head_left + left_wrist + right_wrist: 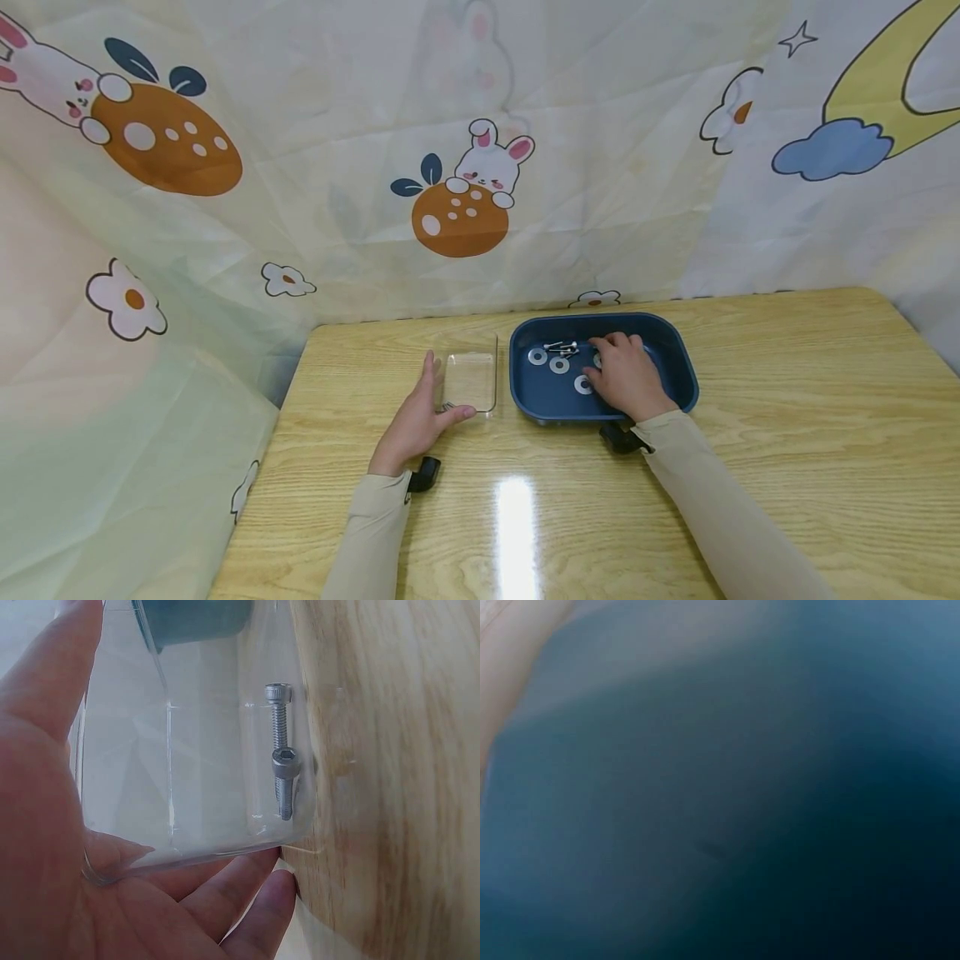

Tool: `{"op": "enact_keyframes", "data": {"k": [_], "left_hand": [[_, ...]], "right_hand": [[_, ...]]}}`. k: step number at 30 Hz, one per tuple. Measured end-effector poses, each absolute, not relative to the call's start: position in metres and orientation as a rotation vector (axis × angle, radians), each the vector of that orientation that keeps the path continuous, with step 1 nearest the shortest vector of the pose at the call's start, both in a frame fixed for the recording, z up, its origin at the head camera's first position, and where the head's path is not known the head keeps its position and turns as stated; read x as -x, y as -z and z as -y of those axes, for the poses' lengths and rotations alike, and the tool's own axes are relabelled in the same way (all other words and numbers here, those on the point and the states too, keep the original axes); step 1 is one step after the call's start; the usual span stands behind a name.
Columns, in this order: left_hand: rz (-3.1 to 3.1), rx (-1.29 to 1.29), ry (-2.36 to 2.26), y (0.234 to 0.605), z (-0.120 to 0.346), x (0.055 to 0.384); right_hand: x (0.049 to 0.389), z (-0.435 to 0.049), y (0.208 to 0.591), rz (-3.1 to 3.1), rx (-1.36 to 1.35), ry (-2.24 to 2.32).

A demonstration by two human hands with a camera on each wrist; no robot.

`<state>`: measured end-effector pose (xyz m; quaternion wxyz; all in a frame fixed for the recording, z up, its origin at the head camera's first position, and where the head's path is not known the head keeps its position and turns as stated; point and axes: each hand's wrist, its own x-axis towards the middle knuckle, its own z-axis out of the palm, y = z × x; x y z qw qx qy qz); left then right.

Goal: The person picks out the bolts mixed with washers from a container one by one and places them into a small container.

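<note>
My left hand (416, 421) rests against a clear plastic box (495, 375), thumb straight along its near wall and index finger extended along the left one. Two silver socket-head screws (281, 761) lie inside that box. To its right, my right hand (628, 375) reaches down into a dark blue tray (678, 333), with thumb and index finger apart. Several flat washers (559, 365) and a cluster of silver screws (562, 347) lie in the tray, left of this hand. One washer is partly hidden by its fingers. The right wrist view is blurred, mostly blue.
Box and tray stand side by side near the back of a wooden table (810, 417). A printed cloth (600, 208) hangs behind the table and along its left side. Black wrist straps (425, 473) sit at both cuffs.
</note>
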<state>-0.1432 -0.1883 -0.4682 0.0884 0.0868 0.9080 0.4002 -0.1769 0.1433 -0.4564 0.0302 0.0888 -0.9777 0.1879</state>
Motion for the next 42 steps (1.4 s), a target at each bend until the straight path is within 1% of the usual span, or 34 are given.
{"op": "enact_keyframes", "data": {"k": [21, 42], "left_hand": [[-2.702, -0.242, -1.194, 0.4678, 0.1869, 0.1416], [-2.707, -0.243, -1.194, 0.467, 0.187, 0.1419]], "right_hand": [[0.1803, -0.145, 0.4569, 3.098, -0.178, -0.477], [0.1814, -0.1459, 0.4551, 3.131, -0.114, -0.524]]}}
